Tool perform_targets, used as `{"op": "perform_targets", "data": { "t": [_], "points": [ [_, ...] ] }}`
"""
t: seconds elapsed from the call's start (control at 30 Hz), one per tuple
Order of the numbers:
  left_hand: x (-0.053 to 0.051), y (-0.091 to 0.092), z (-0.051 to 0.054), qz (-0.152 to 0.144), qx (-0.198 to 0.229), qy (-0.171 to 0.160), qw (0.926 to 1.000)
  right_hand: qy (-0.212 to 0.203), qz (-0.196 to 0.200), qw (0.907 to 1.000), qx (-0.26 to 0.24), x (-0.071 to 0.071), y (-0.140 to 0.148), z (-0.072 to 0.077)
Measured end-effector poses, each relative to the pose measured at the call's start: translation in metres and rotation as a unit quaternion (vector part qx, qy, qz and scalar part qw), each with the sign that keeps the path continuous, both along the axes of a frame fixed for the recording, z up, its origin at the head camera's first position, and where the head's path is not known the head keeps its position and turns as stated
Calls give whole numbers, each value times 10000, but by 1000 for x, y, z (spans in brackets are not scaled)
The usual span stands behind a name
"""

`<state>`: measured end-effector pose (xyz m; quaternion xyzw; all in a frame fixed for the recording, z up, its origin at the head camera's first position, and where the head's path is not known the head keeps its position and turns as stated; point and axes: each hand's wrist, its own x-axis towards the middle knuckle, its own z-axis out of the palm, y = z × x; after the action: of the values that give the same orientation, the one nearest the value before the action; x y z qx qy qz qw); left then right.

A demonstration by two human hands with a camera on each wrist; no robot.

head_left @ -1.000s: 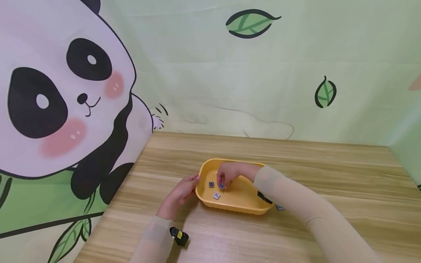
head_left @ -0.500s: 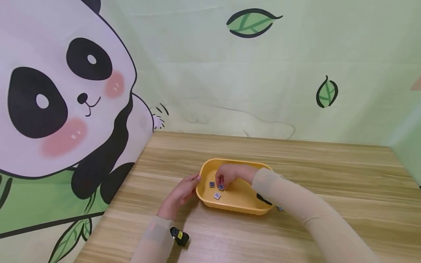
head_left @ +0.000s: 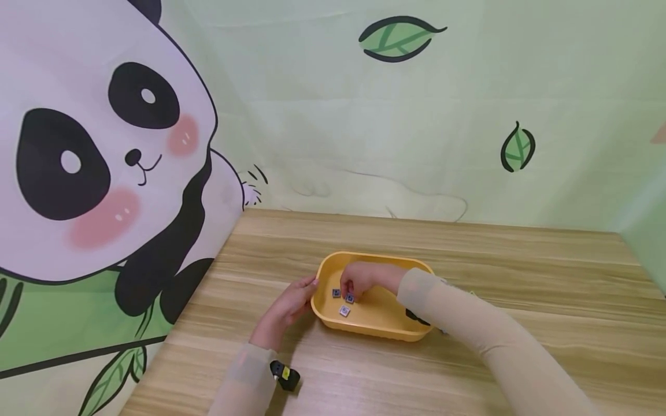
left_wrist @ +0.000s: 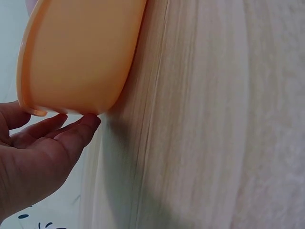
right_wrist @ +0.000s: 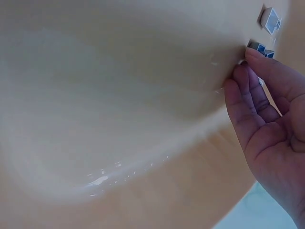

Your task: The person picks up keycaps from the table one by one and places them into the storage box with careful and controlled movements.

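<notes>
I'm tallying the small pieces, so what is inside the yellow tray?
A dark piece, a whitish piece and a bluish piece touched by the right hand. In the head view, that hand and its sleeve hide part of the tray from sight.

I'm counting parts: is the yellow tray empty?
Not empty: the head view shows three small blocks inside the tray, one touching the right hand.
</notes>
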<state>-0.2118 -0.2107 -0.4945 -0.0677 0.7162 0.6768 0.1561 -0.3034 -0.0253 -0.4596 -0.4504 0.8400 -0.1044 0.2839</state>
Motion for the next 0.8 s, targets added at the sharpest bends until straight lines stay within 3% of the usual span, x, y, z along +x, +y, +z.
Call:
{"op": "perform_targets", "data": {
  "t": [0.57,0.8],
  "points": [
    [-1,-2,-3,0,65,61,10000,-137,-181,9997,98,2,2,6],
    [-1,-1,-4,-4,83,134,9999,-93,-277,9996,36,-2,6,18]
  ]
}}
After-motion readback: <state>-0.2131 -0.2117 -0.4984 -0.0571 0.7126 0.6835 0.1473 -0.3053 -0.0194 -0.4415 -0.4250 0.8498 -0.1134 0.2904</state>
